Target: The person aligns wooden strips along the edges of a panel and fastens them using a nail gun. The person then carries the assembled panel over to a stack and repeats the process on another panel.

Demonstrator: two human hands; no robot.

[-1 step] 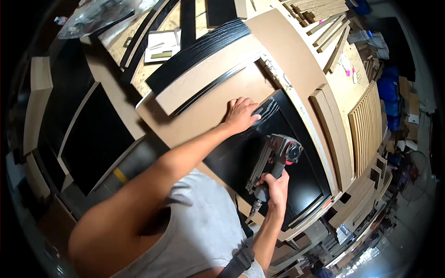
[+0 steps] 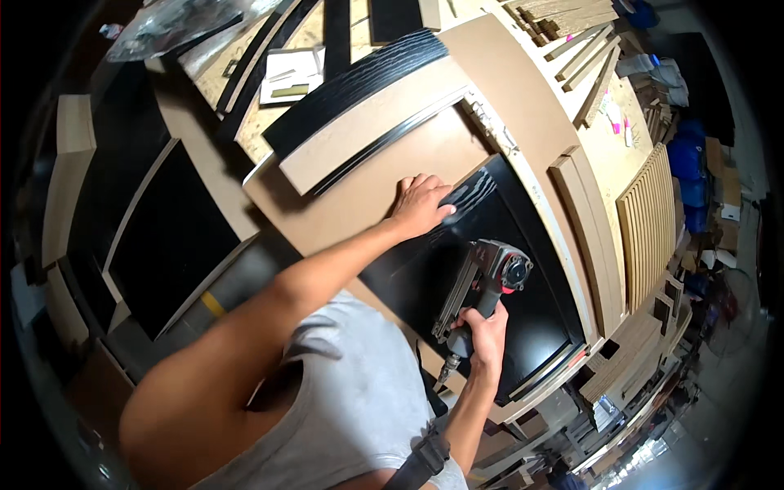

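Observation:
A pneumatic nail gun (image 2: 490, 273) is in my right hand (image 2: 487, 331), whose fingers wrap its grip. An air fitting (image 2: 447, 367) hangs from its lower end. Beneath the gun lies a glossy black panel (image 2: 523, 327) with a raised rim. My left hand (image 2: 420, 206) holds the panel's far left edge, thumb on the black face and fingers bent over the side. The gun's nose is hidden from this view. Beyond my left hand a curved piece (image 2: 367, 122), black on top with a bare board side, rests on the brown board (image 2: 302, 216).
Curved wooden strips (image 2: 592, 237) and a slatted stack (image 2: 649, 229) lie to the right. A white tray (image 2: 290, 75) sits at the far left of the workbench. Loose sticks (image 2: 592, 69) are at the far right. Black panels (image 2: 175, 237) lean on the left.
The view has shifted very slightly. Both hands, the nail gun and the panel keep their places.

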